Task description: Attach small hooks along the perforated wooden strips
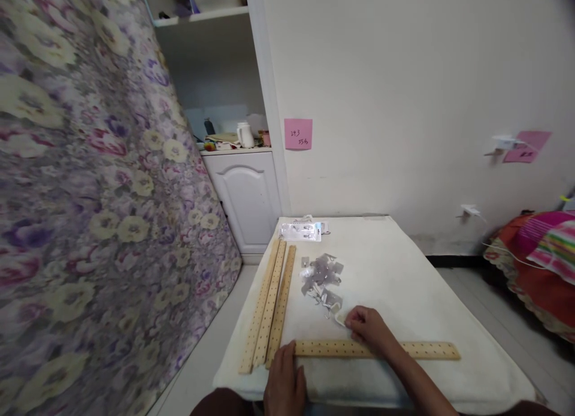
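A wooden strip with rows of small holes (327, 348) lies crosswise near the table's front edge. My left hand (284, 380) is at its left end, fingers bent over the end and thumb on the near side, steadying it. Above the strip, my right hand (368, 327) pinches a small white hook (340, 317), partly hidden by the fingertips. Just beyond is a loose pile of small clear plates and metal hooks (323, 272). Three more perforated wooden strips (271, 302) lie lengthwise on the left, their near ends close to my left hand.
A pale cloth covers the table (390, 272). Clear plastic packaging (300, 231) lies at its far left corner. Behind stand a white wall with a pink note (298, 133) and a cabinet (249, 194). A floral curtain (99, 182) hangs left; a bed with colourful covers (534, 266) is right.
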`<state>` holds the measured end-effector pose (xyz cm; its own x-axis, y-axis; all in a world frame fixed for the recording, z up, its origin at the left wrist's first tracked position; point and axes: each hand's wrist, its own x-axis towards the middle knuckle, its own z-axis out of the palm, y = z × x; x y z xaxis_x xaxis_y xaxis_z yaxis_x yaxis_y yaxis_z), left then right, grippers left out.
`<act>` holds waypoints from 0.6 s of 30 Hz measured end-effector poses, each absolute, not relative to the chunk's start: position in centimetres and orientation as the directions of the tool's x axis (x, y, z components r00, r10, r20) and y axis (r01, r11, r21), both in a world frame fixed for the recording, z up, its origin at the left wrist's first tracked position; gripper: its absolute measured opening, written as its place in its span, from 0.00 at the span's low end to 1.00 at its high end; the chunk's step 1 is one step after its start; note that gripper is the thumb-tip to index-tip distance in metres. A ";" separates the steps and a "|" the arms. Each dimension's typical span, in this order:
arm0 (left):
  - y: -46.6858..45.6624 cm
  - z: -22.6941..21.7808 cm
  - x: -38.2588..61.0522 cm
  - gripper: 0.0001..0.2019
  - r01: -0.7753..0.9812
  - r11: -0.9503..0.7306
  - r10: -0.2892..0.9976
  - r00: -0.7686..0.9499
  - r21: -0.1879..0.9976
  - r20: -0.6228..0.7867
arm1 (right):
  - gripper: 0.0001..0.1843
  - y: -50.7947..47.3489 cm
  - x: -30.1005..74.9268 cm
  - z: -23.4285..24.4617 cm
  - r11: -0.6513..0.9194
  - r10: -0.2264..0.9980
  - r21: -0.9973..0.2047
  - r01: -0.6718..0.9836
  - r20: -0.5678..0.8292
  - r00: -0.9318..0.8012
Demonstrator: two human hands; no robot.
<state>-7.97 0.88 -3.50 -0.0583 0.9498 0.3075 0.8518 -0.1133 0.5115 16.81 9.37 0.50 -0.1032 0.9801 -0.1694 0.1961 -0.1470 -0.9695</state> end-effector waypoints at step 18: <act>0.8 3.1 -3.6 0.18 -0.020 0.078 0.996 -0.049 0.997 -0.079 | 0.12 5.7 12.8 2.9 -0.183 0.934 -0.964 -0.194 -0.109 -0.340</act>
